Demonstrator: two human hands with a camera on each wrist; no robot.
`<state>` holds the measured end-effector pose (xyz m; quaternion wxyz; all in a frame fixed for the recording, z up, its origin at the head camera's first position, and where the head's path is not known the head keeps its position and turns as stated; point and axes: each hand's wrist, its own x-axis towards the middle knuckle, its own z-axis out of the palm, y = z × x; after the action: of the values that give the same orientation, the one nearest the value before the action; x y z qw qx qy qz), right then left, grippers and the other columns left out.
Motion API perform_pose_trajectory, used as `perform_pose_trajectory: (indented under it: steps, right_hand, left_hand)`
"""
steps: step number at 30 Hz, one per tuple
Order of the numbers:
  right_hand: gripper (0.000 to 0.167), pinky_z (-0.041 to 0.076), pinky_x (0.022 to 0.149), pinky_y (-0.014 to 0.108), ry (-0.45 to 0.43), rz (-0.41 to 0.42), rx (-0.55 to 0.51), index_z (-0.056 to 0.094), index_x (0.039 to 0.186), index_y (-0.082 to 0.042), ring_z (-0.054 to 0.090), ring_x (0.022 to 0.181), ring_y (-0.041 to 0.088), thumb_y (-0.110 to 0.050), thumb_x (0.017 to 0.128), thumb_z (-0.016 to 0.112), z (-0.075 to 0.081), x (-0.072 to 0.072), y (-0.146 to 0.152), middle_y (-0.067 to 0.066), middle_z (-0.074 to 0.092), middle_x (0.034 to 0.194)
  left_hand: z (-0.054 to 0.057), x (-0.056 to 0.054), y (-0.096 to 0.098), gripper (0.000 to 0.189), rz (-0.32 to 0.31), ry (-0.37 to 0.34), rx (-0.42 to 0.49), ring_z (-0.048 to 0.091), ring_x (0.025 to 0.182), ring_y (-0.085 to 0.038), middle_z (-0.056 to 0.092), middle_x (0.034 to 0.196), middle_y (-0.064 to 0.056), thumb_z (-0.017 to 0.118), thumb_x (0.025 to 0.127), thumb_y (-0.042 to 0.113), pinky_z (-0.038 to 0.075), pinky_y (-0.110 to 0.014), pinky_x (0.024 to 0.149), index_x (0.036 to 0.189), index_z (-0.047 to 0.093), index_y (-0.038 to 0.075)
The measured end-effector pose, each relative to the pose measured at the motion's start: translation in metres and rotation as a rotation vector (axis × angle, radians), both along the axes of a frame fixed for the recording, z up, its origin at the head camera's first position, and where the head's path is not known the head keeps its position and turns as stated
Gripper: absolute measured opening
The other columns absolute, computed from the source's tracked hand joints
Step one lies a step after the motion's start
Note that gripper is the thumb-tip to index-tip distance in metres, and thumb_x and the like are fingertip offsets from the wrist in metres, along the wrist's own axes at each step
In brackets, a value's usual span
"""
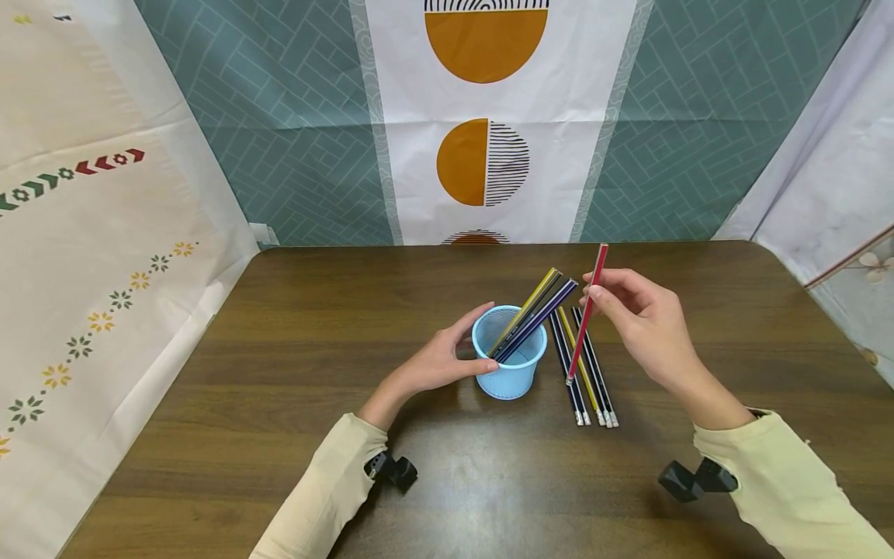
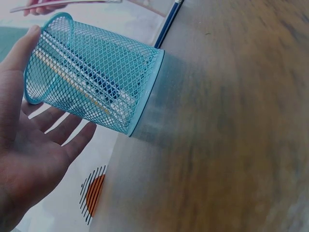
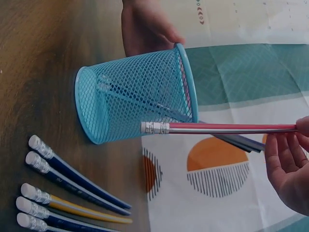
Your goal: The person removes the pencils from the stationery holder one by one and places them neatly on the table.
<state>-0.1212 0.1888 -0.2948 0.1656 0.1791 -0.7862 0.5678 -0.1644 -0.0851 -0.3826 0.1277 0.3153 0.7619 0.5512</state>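
A light blue mesh pencil cup [image 1: 508, 382] stands upright on the wooden table. My left hand [image 1: 447, 357] holds it near the rim, thumb at the front and fingers round the far side. Several yellow and dark pencils [image 1: 541, 310] lean inside it toward the right. My right hand [image 1: 646, 322] pinches a red pencil [image 1: 585, 326] near its upper end, just right of the cup. The pencil's white eraser end [image 3: 154, 127] points down and overlaps the cup in the right wrist view.
Several dark blue pencils and a yellow pencil [image 1: 590, 388] lie side by side on the table [image 1: 335, 326], right of the cup, their erasers toward me. A patterned cloth [image 1: 307, 140] hangs behind the table's far edge, and a pale cloth [image 1: 105, 256] hangs at the left.
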Motion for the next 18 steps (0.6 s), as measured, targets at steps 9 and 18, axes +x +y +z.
perform_pose_trajectory:
  steps: [9, 18]
  right_hand:
    - [0.025, 0.052, 0.074, 0.017, -0.058, -0.040, 0.073, 0.066, 0.117, 0.004, 0.067, 0.083, 0.005, -0.003, 0.093, 0.063, -0.007, -0.006, 0.007, -0.010, 0.069, 0.096]
    - [0.025, 0.051, 0.069, 0.014, -0.094, -0.091, 0.192, 0.064, 0.116, 0.004, 0.062, 0.079, -0.001, -0.009, 0.094, 0.064, -0.015, -0.013, 0.012, 0.017, 0.067, 0.099]
  left_hand:
    - [0.001, 0.000, 0.000, 0.083, -0.001, -0.006, 0.001, 0.055, 0.118, -0.027, 0.047, 0.140, -0.015, 0.073, 0.087, 0.011, 0.044, -0.033, 0.098, 0.154, 0.024, 0.013]
    - [0.000, 0.000, 0.000, 0.083, 0.002, -0.004, -0.008, 0.055, 0.119, -0.025, 0.046, 0.141, -0.012, 0.074, 0.087, 0.021, 0.044, -0.033, 0.099, 0.154, 0.025, 0.016]
